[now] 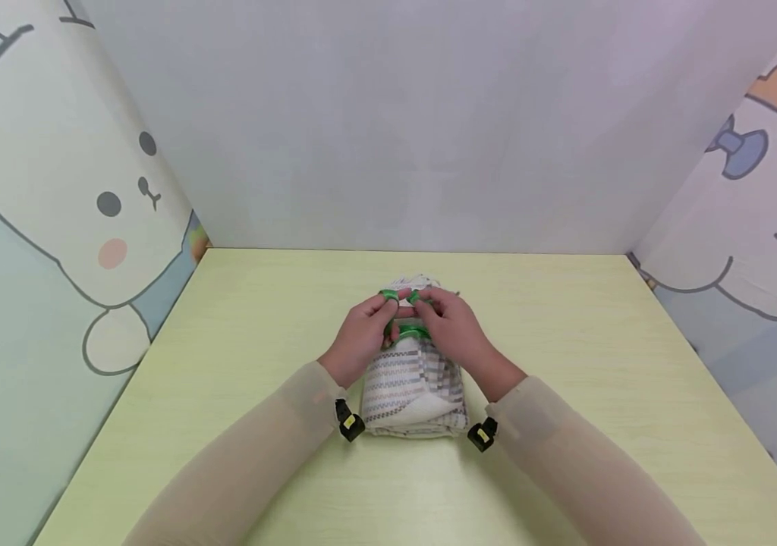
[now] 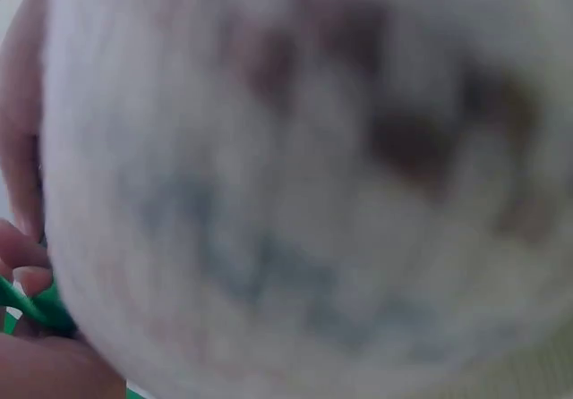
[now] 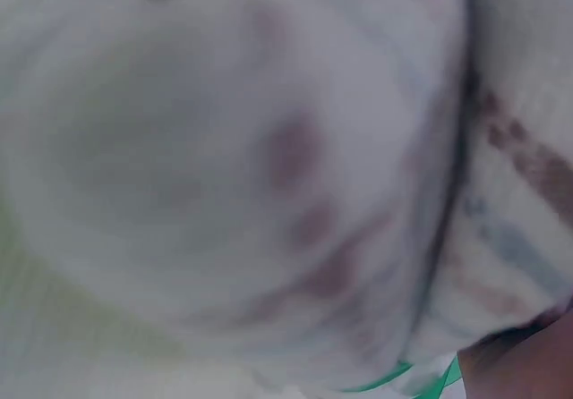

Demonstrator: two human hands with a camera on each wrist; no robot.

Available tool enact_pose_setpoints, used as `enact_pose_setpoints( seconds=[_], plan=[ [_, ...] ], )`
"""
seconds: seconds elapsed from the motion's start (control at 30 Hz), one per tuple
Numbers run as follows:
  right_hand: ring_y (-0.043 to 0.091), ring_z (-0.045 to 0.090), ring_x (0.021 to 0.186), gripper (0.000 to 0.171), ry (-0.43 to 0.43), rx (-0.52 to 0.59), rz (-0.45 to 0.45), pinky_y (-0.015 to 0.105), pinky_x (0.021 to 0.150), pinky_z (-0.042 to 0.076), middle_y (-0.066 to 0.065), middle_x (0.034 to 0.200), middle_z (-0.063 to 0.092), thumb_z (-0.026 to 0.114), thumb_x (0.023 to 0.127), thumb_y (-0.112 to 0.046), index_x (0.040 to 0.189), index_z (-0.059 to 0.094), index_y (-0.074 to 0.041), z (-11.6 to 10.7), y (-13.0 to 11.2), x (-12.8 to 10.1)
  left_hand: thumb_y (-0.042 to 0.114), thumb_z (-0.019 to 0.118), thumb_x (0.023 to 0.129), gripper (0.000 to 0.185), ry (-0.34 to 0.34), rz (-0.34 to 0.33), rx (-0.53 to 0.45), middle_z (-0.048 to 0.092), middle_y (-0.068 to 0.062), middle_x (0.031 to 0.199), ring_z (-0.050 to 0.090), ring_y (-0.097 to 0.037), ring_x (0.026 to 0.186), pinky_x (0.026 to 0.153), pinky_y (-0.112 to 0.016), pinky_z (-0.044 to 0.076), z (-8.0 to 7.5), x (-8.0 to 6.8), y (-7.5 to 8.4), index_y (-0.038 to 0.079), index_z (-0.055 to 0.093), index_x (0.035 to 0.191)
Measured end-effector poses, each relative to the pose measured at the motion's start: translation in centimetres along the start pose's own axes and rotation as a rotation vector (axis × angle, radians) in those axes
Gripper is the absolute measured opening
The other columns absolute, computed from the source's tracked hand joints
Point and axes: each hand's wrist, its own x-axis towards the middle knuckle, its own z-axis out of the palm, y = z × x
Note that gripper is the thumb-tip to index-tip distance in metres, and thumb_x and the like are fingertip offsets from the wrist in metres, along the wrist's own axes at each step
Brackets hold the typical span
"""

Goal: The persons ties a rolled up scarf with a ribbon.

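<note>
Looking down from the head camera, a rolled striped towel (image 1: 413,388) lies mid-worktop between two beige sleeves. Both wrist cameras show only blurred white fabric with brown and blue marks. At its far end, the left hand (image 1: 361,334) and right hand (image 1: 453,327) meet, each grip closed, fingers pinching a green band (image 1: 407,331) around the towel. Beyond, the pale yellow-green worktop (image 1: 566,318) reaches cartoon-printed walls.

both wrist views blurred by the rolled cloth (image 2: 304,184); hands mostly hidden.
</note>
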Motion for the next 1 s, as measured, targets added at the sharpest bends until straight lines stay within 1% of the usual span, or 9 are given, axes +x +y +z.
enact_pose_setpoints(
  seconds=[0.1, 0.23, 0.3, 0.37, 0.5, 0.73, 0.83, 0.9, 1.0],
  plan=[
    [0.020, 0.046, 0.063, 0.026, -0.027, 0.056, 0.013, 0.034, 0.063, 0.042, 0.004, 0.095, 0.070, 0.052, 0.110, -0.028, 0.124, 0.070, -0.015, 0.2, -0.8, 0.4, 0.032, 0.049, 0.111, 0.031, 0.008, 0.017, -0.006, 0.069, 0.005, 0.128, 0.056, -0.016, 0.074, 0.068, -0.025, 0.046, 0.2, 0.1, 0.1, 0.008, 0.069, 0.115],
    [0.019, 0.044, 0.063, 0.027, -0.066, 0.142, 0.056, 0.032, 0.063, 0.040, 0.003, 0.115, 0.073, 0.052, 0.110, -0.029, 0.124, 0.070, -0.015, 0.5, -1.4, 0.8, 0.030, 0.048, 0.112, 0.037, -0.002, 0.047, -0.043, 0.055, 0.021, 0.145, 0.057, -0.017, 0.075, 0.070, -0.026, 0.046, 0.2, 0.3, 0.0, -0.002, 0.062, 0.101],
    [0.018, 0.048, 0.070, 0.026, -0.084, 0.164, 0.070, 0.031, 0.067, 0.042, 0.002, 0.118, 0.072, 0.053, 0.110, -0.028, 0.122, 0.071, -0.013, 0.7, -1.5, 0.9, 0.030, 0.047, 0.112, 0.035, -0.010, 0.055, -0.062, 0.057, 0.023, 0.141, 0.054, -0.015, 0.071, 0.067, -0.025, 0.045, 0.2, 0.4, -0.1, 0.001, 0.066, 0.110],
    [0.018, 0.051, 0.077, 0.026, -0.102, 0.180, 0.080, 0.031, 0.070, 0.044, 0.002, 0.114, 0.071, 0.054, 0.110, -0.029, 0.117, 0.071, -0.012, 0.7, -1.5, 1.0, 0.030, 0.046, 0.112, 0.036, -0.038, 0.053, -0.103, 0.066, 0.013, 0.122, 0.048, -0.014, 0.064, 0.063, -0.024, 0.042, 0.2, 0.4, -0.1, 0.005, 0.066, 0.128],
    [0.022, 0.053, 0.083, 0.027, -0.147, 0.199, 0.079, 0.034, 0.074, 0.044, 0.005, 0.092, 0.063, 0.056, 0.109, -0.033, 0.112, 0.071, -0.012, 0.7, -1.5, 1.0, 0.029, 0.043, 0.113, 0.043, -0.101, 0.033, -0.231, 0.057, 0.003, 0.098, 0.035, -0.011, 0.054, 0.056, -0.022, 0.034, 0.2, 0.4, -0.3, 0.016, 0.051, 0.154],
    [0.018, 0.042, 0.065, 0.027, -0.211, 0.304, 0.074, 0.030, 0.066, 0.040, 0.002, 0.073, 0.048, 0.054, 0.110, -0.029, 0.118, 0.070, -0.009, 0.4, -1.3, 0.9, 0.027, 0.041, 0.114, 0.045, -0.166, 0.027, -0.342, 0.046, -0.001, 0.089, 0.032, -0.008, 0.051, 0.055, -0.021, 0.031, 0.4, 0.6, -0.4, 0.017, 0.045, 0.157],
    [0.016, 0.037, 0.059, 0.026, -0.221, 0.364, 0.077, 0.028, 0.061, 0.037, 0.001, 0.067, 0.042, 0.052, 0.110, -0.026, 0.116, 0.068, -0.007, 0.4, -1.2, 1.0, 0.026, 0.041, 0.113, 0.045, -0.174, 0.038, -0.339, 0.053, -0.002, 0.100, 0.033, -0.008, 0.051, 0.055, -0.021, 0.031, 0.6, 0.6, -0.4, 0.016, 0.045, 0.157],
    [0.015, 0.039, 0.059, 0.024, -0.226, 0.376, 0.079, 0.028, 0.061, 0.038, 0.001, 0.066, 0.043, 0.053, 0.110, -0.026, 0.114, 0.066, -0.006, 0.5, -1.2, 1.1, 0.025, 0.041, 0.113, 0.044, -0.162, 0.043, -0.337, 0.060, -0.002, 0.119, 0.033, -0.008, 0.051, 0.055, -0.021, 0.031, 0.7, 0.7, -0.4, 0.016, 0.047, 0.156],
    [0.016, 0.041, 0.058, 0.025, -0.236, 0.343, 0.082, 0.029, 0.060, 0.039, 0.002, 0.066, 0.047, 0.055, 0.109, -0.030, 0.114, 0.063, -0.007, 0.7, -1.5, 1.0, 0.025, 0.042, 0.113, 0.043, -0.137, 0.045, -0.345, 0.048, 0.003, 0.153, 0.033, -0.007, 0.051, 0.054, -0.020, 0.032, 0.7, 0.9, -0.5, 0.015, 0.049, 0.154]
  ],
)
